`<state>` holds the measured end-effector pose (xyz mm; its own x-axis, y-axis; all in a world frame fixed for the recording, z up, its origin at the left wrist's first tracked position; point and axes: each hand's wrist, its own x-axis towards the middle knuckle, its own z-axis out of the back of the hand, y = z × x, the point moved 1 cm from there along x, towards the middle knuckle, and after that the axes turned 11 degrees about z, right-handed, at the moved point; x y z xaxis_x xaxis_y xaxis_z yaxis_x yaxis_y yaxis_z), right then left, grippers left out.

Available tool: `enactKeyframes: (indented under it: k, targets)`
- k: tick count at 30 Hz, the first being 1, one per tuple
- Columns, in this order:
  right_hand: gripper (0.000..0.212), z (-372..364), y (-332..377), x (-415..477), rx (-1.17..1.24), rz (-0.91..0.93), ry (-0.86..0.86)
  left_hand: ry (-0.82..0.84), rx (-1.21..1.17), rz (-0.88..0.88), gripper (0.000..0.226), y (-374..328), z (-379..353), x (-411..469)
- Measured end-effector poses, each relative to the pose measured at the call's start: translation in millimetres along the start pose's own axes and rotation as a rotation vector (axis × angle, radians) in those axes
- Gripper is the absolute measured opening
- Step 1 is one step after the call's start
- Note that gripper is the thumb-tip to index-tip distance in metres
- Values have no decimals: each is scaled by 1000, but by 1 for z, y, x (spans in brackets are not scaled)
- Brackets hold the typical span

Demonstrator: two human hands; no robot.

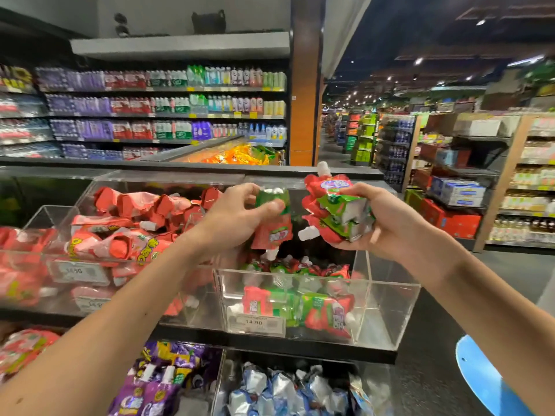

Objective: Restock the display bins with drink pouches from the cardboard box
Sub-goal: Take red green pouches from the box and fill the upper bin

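Just right of the heaped bin of red pouches (135, 235), pinching one red-and-green drink pouch (271, 232) by its base in the left hand (237, 214), fingers curled round it, spout hanging down above the part-filled acrylic bin (390, 298). Clutching a stack of more pouches (336, 211) in the right hand (384, 217), fingers wrapped round them — cardboard box nowhere in view. Could well shed an outer pouch from that crowded grip, or let the single one slide off the bin wall into the neighbouring compartment — slick foil, light hold.

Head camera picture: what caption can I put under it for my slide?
Left hand holds one drink pouch, right hand a bunch, above a clear display bin.
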<state>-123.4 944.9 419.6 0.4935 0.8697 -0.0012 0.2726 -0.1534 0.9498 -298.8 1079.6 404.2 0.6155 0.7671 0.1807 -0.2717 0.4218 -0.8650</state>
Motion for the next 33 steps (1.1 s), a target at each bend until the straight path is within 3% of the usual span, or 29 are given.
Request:
enactKeyframes:
  k: [4,9,13,21,26,29,31,33]
  targets:
    - [20,8,5,3,-6,45,6,2,542,-112,35,5,-5,16]
    - [16,12,6,4,14,74,1,69,916,-235,36,22,-18,46]
    - [24,12,2,3,10,83,-5,184,1327,-283,24,36,-34,66]
    - [20,9,-6,-3,-1,70,11,334,1616,-126,39,43,-43,70]
    - [13,5,-7,-6,-10,63,-40,352,1625,-21,38,39,-47,68]
    - [25,4,-8,-5,13,44,-41,348,1568,-5,41,32,-42,63]
    - [35,4,-8,-4,38,31,-43,319,1273,-21,47,24,-30,63]
    - [38,4,-8,-2,70,23,-39,340,656,60,43,11,-20,56]
